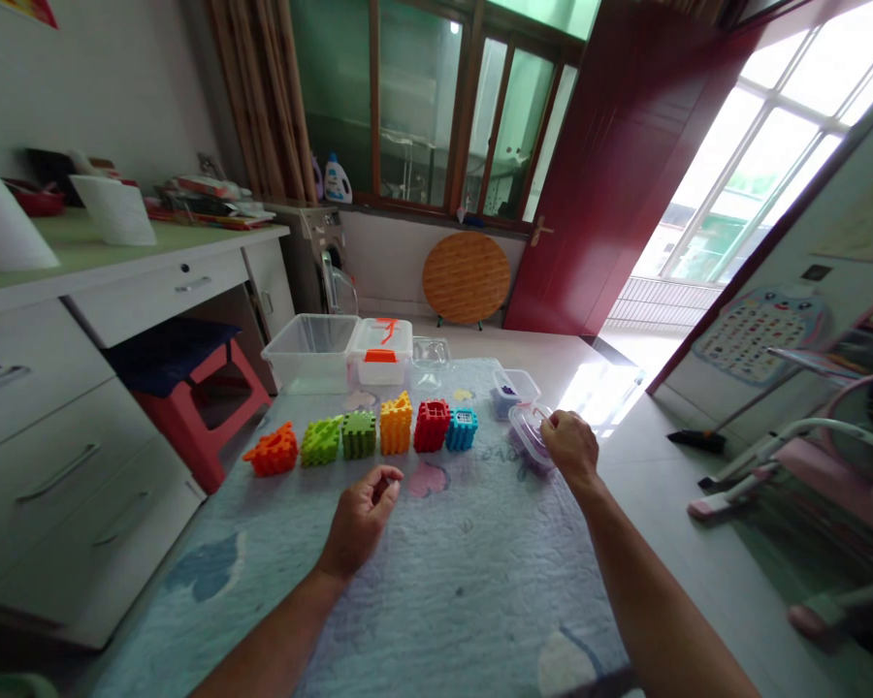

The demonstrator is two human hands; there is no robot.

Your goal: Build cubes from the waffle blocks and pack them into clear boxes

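At the right side of the blue patterned mat (443, 601), my right hand (571, 446) is closed on the edge of a clear plastic lid (530, 433); something purple shows through it. Just behind stands a small clear plastic box (516, 388) with dark pieces inside. My left hand (364, 514) hovers over the mat with fingers curled together; what they hold, if anything, is hidden. Beyond it stand interlocking toy-block shapes in a row: orange (273, 451), lime green (321, 442), dark green (359, 434), yellow (396, 425), red (432, 427) and blue (462, 429).
Behind the blocks stand a large clear bin (309, 359) and a lidded box (382, 354) with orange latches. A clear tray (432, 351) lies beside them. On the left are a red stool (204, 417) and white drawers (65, 475); a pink chair (829, 465) is at right.
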